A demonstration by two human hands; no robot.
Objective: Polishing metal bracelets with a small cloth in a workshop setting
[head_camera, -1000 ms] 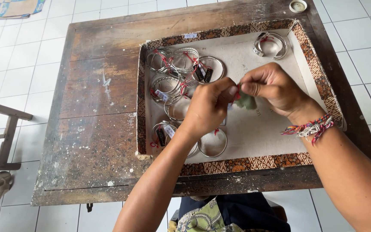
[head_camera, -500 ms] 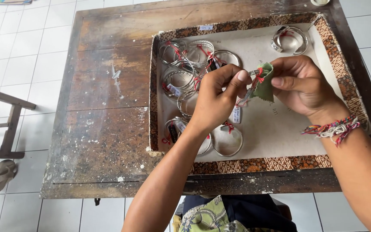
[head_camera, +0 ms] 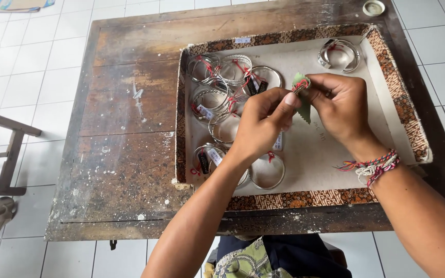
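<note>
Seen from the head camera, a person seated at a worn wooden table [head_camera: 124, 123] works over a shallow tray [head_camera: 305, 198] with a brown patterned rim and a pale cardboard floor. The left hand [head_camera: 261, 121] and right hand [head_camera: 341, 105] meet above the middle of the tray, both pinching a small green tag [head_camera: 302, 98] with a serrated edge, where a bit of red thread [head_camera: 300, 86] shows at the fingertips; the tag is held off the tray floor, between the two hands. A cluster of silver bangles [head_camera: 222, 92] with red ties and small labels lies in the tray's left half, partly under the left forearm. One more bangle [head_camera: 340, 54] sits alone near the far right corner. A braided wristband [head_camera: 372, 166] circles the right wrist. A small round lid [head_camera: 373, 7] rests at the table's far edge.
</note>
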